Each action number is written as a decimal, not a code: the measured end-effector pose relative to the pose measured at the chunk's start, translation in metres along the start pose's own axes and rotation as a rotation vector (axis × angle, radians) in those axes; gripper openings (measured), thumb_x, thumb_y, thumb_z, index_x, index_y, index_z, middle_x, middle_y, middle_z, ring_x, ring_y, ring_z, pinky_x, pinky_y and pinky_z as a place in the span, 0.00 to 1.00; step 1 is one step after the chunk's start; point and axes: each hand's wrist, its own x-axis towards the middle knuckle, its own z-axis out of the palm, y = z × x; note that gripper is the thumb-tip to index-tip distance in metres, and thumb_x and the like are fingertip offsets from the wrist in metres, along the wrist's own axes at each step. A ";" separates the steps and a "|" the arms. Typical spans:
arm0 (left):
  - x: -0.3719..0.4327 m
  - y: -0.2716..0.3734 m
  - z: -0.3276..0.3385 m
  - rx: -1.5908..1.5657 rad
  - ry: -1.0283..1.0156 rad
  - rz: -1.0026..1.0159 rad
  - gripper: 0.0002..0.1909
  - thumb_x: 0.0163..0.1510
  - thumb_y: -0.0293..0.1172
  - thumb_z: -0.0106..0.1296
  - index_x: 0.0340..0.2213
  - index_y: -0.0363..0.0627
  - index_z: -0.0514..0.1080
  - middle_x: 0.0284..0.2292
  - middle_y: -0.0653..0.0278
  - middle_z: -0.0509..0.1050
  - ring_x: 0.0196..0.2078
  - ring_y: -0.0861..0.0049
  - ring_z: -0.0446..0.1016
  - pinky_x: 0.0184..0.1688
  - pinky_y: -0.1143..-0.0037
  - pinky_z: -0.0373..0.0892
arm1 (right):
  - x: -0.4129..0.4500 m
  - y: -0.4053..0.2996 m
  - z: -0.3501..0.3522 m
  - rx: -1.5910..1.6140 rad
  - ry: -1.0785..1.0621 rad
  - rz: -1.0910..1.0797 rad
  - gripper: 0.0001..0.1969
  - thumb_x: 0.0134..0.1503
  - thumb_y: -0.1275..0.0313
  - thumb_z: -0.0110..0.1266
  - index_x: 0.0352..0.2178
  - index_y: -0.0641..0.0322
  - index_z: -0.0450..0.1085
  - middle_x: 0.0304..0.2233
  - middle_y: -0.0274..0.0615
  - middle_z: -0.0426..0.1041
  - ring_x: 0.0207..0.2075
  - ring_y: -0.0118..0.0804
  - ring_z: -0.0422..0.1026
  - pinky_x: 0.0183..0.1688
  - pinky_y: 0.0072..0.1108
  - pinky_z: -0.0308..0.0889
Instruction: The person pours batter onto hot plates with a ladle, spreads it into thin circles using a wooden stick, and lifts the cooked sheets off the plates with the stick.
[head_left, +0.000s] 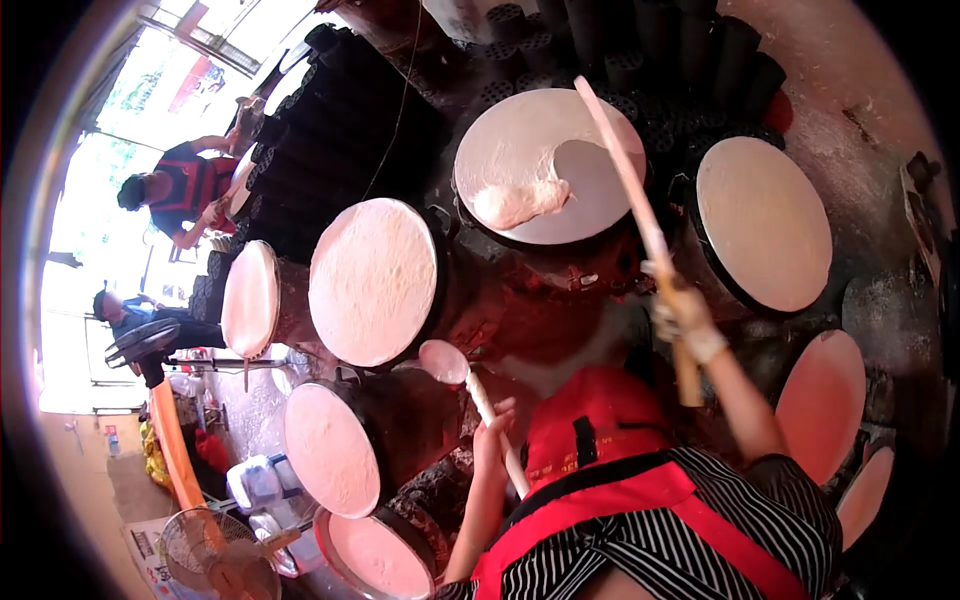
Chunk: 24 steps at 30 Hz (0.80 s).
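My right hand (686, 319), with a pale covering on it, grips a long flat wooden paddle (626, 176) whose upper end reaches over the round griddle (600, 202) ahead of me. A lump of soft, pale dough (517, 204) lies on that griddle at the left, with a thin smear of it above and a bare grey patch to its right. My left hand (491, 435) holds the handle of a round-headed ladle (444, 362), its head coated pink-white, at the left of my red apron. The head is near the rim of a dough-covered round griddle (373, 283).
More round griddles stand at the right (765, 225) and lower left (331, 450). Stacked black honeycomb briquettes (337, 142) rise behind. Two people work or stand at the far left, one in a red apron (187, 187). A fan (217, 559) stands lower left.
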 end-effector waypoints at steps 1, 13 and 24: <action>-0.006 -0.006 -0.010 0.056 0.080 -0.009 0.16 0.49 0.25 0.46 0.41 0.34 0.69 0.37 0.64 0.72 0.39 0.80 0.69 0.43 0.82 0.64 | 0.020 0.019 0.046 0.012 0.005 -0.041 0.21 0.57 0.51 0.43 0.50 0.42 0.61 0.10 0.21 0.49 0.09 0.18 0.50 0.10 0.14 0.48; -0.082 -0.074 -0.103 -0.310 0.234 -0.068 0.16 0.47 0.28 0.49 0.40 0.36 0.71 0.39 0.67 0.71 0.36 0.84 0.66 0.45 0.82 0.61 | 0.250 0.148 0.245 -0.528 0.909 -0.925 0.20 0.60 0.55 0.37 0.48 0.51 0.64 0.20 0.45 0.70 0.11 0.35 0.66 0.14 0.25 0.62; -0.069 -0.046 -0.046 -0.286 0.097 -0.048 0.13 0.46 0.32 0.51 0.34 0.40 0.74 0.27 0.76 0.66 0.27 0.88 0.60 0.31 0.86 0.55 | 0.085 0.046 0.105 0.119 0.378 -0.156 0.18 0.60 0.58 0.41 0.52 0.34 0.57 0.12 0.29 0.54 0.08 0.22 0.52 0.08 0.17 0.48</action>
